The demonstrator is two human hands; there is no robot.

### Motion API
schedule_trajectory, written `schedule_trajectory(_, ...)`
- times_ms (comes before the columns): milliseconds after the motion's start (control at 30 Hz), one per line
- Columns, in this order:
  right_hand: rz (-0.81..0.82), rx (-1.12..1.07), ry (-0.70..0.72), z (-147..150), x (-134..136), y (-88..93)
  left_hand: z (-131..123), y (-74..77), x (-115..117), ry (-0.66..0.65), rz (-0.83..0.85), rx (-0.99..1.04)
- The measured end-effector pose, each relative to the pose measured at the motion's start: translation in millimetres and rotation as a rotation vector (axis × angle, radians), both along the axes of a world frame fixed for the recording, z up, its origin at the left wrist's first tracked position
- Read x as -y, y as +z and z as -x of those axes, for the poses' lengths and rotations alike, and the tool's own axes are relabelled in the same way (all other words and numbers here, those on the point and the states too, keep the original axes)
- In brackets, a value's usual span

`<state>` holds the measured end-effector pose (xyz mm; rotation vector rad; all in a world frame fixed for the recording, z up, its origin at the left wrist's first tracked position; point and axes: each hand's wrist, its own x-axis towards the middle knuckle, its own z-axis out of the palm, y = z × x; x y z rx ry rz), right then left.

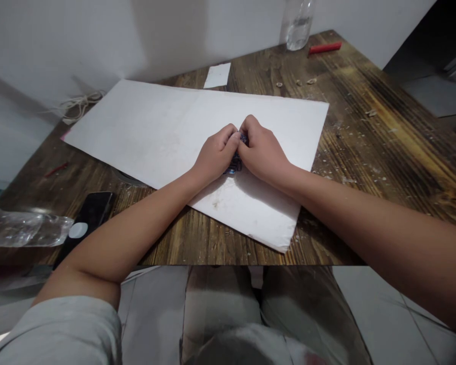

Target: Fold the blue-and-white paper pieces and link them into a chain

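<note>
Your brown wooden bench [365,167] is the biggest thing here, and its right side runs out of view. On it lies a big white board [148,121], flat, with some dirty marks near its front corner; your arms cover part of it. A clear bottle [26,228] lies on its side at the left, cut off by the edge of the view. Just beside it is a black phone [95,208] with a pale round spot, and your left arm hides part of it. Your left hand [216,152] and right hand [264,152] meet over the board, thumbs close together. The fingers of both are curled in, nearly closed, and pinch a small dark thing [234,165] between them. It is dark blue and black, with shiny light-blue bits low down and small bars or ridges. You can see a bit of it up by your thumbs and more below them, but your hands hide the rest. You cannot tell its whole shape, or if its bottom touches the board.
</note>
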<state>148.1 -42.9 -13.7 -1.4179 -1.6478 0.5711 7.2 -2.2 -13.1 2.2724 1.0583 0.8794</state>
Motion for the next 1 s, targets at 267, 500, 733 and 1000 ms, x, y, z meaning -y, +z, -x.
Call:
schedule_trajectory(267, 0.000, -0.010, 0.007, -0.1, -0.5, -1.5, 0.4, -1.4, -1.2, 0.002, 0.001, 0.001)
schedule_trajectory(500, 0.002, 0.011, -0.002, 0.0, 0.4, -0.4, 0.3, -0.3, -0.7, 0.003, -0.010, -0.001)
schedule_trajectory(733, 0.015, -0.001, 0.007, 0.3, 1.3, 1.1, 0.0, 0.0, -0.6, 0.003, -0.008, -0.006)
schedule_trajectory(1000, 0.008, -0.024, 0.005, 1.9, 0.5, -0.4, 0.0, -0.2, -0.3, 0.004, -0.030, -0.003)
